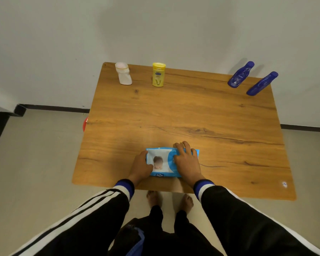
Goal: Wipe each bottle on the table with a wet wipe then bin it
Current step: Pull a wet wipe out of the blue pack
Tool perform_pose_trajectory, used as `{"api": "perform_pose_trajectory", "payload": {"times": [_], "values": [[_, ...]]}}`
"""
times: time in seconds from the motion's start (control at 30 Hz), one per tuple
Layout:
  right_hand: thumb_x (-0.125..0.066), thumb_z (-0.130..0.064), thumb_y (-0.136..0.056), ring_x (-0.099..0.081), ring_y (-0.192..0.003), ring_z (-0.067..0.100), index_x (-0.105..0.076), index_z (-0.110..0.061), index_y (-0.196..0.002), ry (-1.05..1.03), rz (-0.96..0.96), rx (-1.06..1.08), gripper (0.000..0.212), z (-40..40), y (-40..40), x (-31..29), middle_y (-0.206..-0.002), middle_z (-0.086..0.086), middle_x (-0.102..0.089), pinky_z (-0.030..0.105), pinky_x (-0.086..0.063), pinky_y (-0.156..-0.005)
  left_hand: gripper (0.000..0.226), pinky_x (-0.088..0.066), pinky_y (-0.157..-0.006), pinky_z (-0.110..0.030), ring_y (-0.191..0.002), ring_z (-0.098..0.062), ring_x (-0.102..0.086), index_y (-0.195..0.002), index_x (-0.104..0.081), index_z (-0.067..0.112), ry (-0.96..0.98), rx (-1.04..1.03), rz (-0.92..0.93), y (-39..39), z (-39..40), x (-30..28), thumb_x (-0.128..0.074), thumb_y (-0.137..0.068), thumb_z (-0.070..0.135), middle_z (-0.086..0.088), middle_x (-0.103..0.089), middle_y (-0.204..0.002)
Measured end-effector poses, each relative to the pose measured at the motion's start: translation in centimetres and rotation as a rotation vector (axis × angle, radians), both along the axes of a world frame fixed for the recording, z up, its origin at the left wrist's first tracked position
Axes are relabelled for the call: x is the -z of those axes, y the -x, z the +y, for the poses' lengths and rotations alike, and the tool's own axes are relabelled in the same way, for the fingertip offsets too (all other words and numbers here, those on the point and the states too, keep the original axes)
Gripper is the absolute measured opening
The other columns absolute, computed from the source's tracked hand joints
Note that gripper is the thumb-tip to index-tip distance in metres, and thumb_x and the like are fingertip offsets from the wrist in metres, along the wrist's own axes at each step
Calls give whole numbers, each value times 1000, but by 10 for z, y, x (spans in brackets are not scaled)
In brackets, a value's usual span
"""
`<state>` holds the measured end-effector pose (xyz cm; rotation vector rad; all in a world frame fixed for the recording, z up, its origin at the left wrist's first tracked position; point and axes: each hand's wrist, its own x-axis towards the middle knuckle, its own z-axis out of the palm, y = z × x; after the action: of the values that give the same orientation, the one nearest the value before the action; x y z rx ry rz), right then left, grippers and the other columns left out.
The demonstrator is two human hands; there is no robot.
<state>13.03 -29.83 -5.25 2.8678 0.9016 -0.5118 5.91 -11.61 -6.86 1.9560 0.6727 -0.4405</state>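
Wet-wipe pack (166, 163) lying flat near the table's (192, 115) near edge. Left hand (141, 166) grips its left end, fingers curled; right hand (186, 159) rests on its right half, fingers spread, possibly working the flap. Along the far edge stand a white bottle (123, 73), a yellow bottle (158, 74) and, toward the far right corner, two blue bottles (240, 74).

wipes pack (166, 163) near edge, bottles (158, 74) behind (upright)

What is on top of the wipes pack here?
Both hands: the left hand holds its left end, the right hand lies across the right part of the wipes pack. The opening flap there is covered.
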Motion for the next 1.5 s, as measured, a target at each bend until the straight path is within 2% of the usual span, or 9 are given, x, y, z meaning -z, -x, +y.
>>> {"api": "perform_pose_trajectory", "payload": {"times": [0.17,0.43,0.63,0.8,0.9,1.0,1.2,1.33,1.5], "values": [[-72,-24,-84,-32,-139,37,-73,-15,-102,-16,-29,-33,20,-3,0,6,-144,9,-45,50,-39,-101,46,-58,-83,-34,-103,-20,-64,-129,-52,12,9,-1,-1,0,-1,-1,-66,-85,6,-7,-62,-119],[-70,-18,-83,-36,-133,36,-65,-8,-114,-9,-44,-154,33,-9,-6,9,-139,14,-44,48,-42,-98,40,-54,-71,-21,-96,-15,-65,-126,-54,14,11,-5,1,2,-5,-7,-65,-88,8,-2,-65,-113],[-74,-18,-79,-36,-132,34,-62,-9,-113,-112,0,-133,38,-21,-10,4,-138,13,-44,46,-45,-98,38,-59,-82,-41,-98,-22,-67,-117,-60,14,-35,18,-9,1,-5,-8,-65,-80,9,-3,-68,-109],[-57,-20,-93,-37,-123,26,-60,-11,-104,-349,60,-12,15,-24,-5,-1,-133,9,-43,39,-45,-98,36,-54,-85,-43,-99,-25,-63,-114,-59,8,-76,0,-46,0,-11,-15,-64,-78,5,-7,-67,-109],[-48,-23,-98,-37,-119,20,-57,-14,-106,-418,91,34,14,-20,-3,-4,-133,3,-40,32,-44,-97,39,-52,-84,-38,-100,-24,-62,-117,-58,7,-80,-22,-56,-1,-13,-19,-66,-79,1,-7,-65,-111],[-46,-24,-99,-41,-110,21,-55,-14,-109,-416,83,42,16,-16,-3,-8,-125,2,-44,37,-47,-92,47,-51,-84,-33,-102,-21,-60,-120,-56,8,-63,-33,-33,1,-12,-19,-68,-75,1,-3,-63,-113],[-43,-23,-100,-39,-95,17,-49,-20,-104,-431,122,74,8,-14,-8,-19,-109,0,-46,38,-44,-83,62,-55,-90,-46,-107,-25,-60,-122,-55,16,-88,-44,2,4,-5,0,-64,-62,26,-6,-63,-117],[-42,-19,-100,-40,-93,17,-48,-19,-99,-556,173,91,7,-15,-12,-23,-105,1,-47,34,-41,-84,67,-55,-87,-46,-104,-28,-61,-120,-55,14,-118,-68,-4,1,-6,0,-67,-56,33,-9,-64,-114],[-43,-14,-102,-46,-91,18,-50,-13,-96,-751,241,112,10,-9,-14,-38,-99,2,-49,27,-37,-83,52,-50,-72,-37,-96,-27,-59,-107,-49,12,-118,-104,6,-4,-9,-15,-71,-61,22,-9,-62,-106]]}}
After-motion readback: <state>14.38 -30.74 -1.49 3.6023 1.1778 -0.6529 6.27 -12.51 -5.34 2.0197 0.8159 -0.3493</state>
